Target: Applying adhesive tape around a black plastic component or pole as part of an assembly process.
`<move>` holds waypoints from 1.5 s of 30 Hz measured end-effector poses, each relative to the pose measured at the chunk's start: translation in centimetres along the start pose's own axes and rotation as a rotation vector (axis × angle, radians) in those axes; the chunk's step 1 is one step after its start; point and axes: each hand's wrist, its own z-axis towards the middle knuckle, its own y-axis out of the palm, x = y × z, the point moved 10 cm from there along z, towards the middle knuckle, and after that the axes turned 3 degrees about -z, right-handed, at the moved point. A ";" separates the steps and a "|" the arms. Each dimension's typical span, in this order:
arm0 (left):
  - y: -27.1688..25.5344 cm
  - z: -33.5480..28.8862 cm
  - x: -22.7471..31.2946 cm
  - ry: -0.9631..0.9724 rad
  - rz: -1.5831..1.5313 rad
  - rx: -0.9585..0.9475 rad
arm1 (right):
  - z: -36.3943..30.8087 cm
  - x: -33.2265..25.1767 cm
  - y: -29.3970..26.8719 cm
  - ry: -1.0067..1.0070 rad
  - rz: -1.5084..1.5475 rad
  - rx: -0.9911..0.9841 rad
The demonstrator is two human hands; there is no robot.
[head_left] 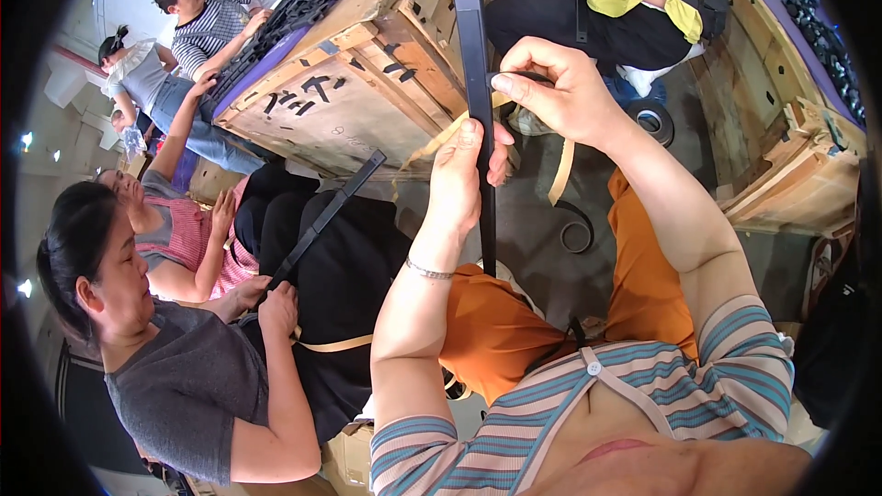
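Two bare hands are up front, head view. L hand [457,182] is wrapped round a long black bar [472,37], thumb on the near side; the bar stands almost upright, running above & below that hand. R hand [562,92], higher & just R of the bar, has thumb & fingertips pinched on a short black strip [533,77]. Tan strip [562,173] hangs below R hand; tan length [439,140] slants out L of L hand; can't tell if they're 1 pc. On the floor [528,216] below R hand: curled strip [591,228], black. Tape roll [668,129], also black, is R of R hand & lower. Past L hand: wooden crate [317,124] w/ piled bars [285,23]. Well L of L hand, co-worker [184,386] in dk grey top grips a similar bar [335,207].
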 end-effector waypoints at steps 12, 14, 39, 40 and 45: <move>0.3 0.0 -0.2 0.005 -0.015 -0.004 | 0.1 0.6 -0.3 0.009 0.037 0.051; 0.2 -0.1 -0.4 -0.005 0.012 -0.001 | 0.1 0.8 -0.1 0.001 0.037 0.070; -0.6 0.9 0.4 0.002 0.000 0.003 | -0.7 0.7 -1.7 0.133 -0.098 0.056; -0.2 1.0 1.0 0.047 -0.054 -0.018 | -0.7 0.6 -1.6 0.133 -0.101 0.052; -0.5 0.8 3.7 0.221 0.057 -0.005 | -0.9 -0.1 -2.1 0.118 -0.067 0.097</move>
